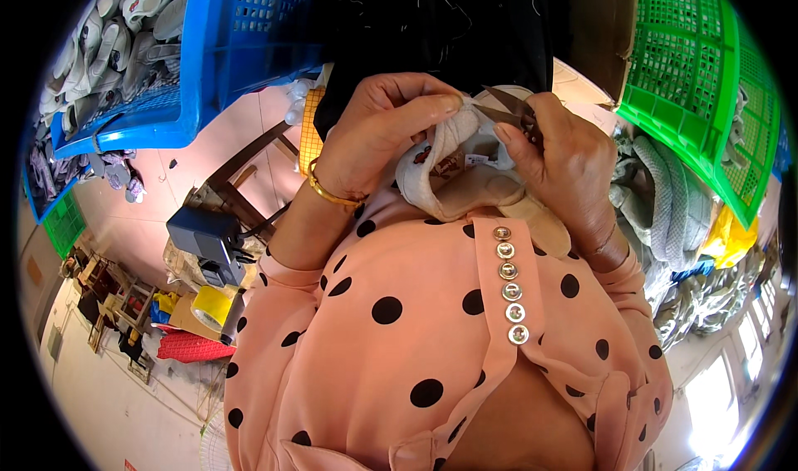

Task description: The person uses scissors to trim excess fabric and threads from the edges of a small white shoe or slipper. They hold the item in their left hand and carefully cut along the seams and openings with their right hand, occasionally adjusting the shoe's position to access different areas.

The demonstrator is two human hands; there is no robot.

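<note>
A pale slip-on shoe [438, 190] with a beige sole and a small red mark inside lies across my lap, close to my body. My left hand [384, 120], with a gold bangle on its wrist, pinches the shoe's padded top edge between thumb and fingers. Dark metal scissors [509, 103] are gripped in my right hand [572, 162]. Their blades point left, with the tips at the edge close to my left fingertips. Whether the tips touch a thread there is too small to tell. My right palm and curled fingers hide most of the handles.
A blue crate [196, 72] of grey shoes stands at the far left, and a green crate [665, 109] at the far right. Grey shoes [665, 197] are heaped beside my right arm. Left of me are a wooden frame [249, 151], a dark blue device [204, 234] and a yellow tape roll [213, 307].
</note>
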